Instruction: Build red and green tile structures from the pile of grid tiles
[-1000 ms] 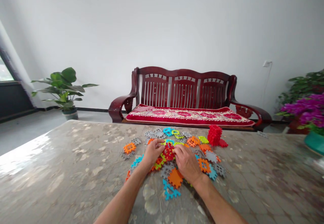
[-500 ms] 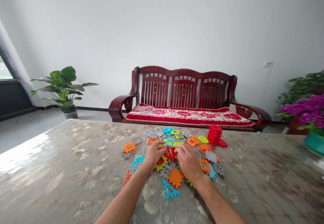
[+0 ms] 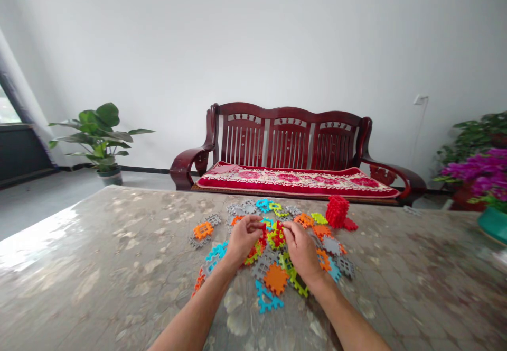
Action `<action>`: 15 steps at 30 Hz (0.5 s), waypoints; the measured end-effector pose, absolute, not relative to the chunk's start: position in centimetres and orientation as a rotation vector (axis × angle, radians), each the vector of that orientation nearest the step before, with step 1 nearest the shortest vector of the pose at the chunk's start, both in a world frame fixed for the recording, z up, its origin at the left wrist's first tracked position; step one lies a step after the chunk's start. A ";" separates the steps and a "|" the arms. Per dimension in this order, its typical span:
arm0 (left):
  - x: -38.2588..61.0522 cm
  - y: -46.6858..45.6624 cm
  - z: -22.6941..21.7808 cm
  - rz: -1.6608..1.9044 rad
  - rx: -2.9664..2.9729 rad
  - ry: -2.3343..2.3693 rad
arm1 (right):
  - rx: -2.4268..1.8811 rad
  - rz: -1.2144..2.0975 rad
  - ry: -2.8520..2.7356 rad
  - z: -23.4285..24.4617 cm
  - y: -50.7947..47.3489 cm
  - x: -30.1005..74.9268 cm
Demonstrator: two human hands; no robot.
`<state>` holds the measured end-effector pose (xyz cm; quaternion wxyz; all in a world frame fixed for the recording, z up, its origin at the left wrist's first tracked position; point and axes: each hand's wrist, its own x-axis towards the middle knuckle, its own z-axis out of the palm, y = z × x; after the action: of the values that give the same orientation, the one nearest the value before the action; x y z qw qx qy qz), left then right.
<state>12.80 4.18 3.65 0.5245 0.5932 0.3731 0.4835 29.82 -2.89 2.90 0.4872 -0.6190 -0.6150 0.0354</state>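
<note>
Several notched, interlocking plastic tiles in many colours lie spread under and around my hands. My left hand (image 3: 246, 239) is closed, thumb and fingers pinching a red tile (image 3: 263, 233) by its side. Just to the right, my right hand (image 3: 300, 247) pinches another red tile (image 3: 279, 229) between thumb and fingertips, above a lime-green tile. A narrow gap parts the two red tiles. Nearer to me lie an orange square tile (image 3: 275, 279), a blue triangular tile (image 3: 268, 299) and a lime-green tile (image 3: 295, 277). My fingers partly cover both held tiles.
A red block (image 3: 336, 212) built of tiles stands at the right of the pile. The patterned table (image 3: 130, 266) stretches to both sides. Behind it is a wooden bench (image 3: 287, 139) with a red cushion; a teal flowerpot (image 3: 492, 225) stands far right.
My hands have moved slightly apart. The red that showed as one patch between them now shows as two separate tiles, and more of the lime-green tile by my right wrist is uncovered.
</note>
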 end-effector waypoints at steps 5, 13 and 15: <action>12.4 3.7 4.1 1.298 1.888 0.955 | -1.457 0.227 -1.409 3.4 -2.8 29.9; 12.3 2.7 4.0 1.344 2.317 0.728 | -1.426 0.752 -1.111 4.3 -2.9 29.1; 12.3 2.4 4.2 1.380 2.360 0.659 | -1.382 0.917 -0.975 4.6 -3.0 28.7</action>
<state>12.33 2.42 4.16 0.1640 0.8279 0.2312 0.4840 28.73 -2.96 4.62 0.5721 -0.5892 -0.4157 0.3909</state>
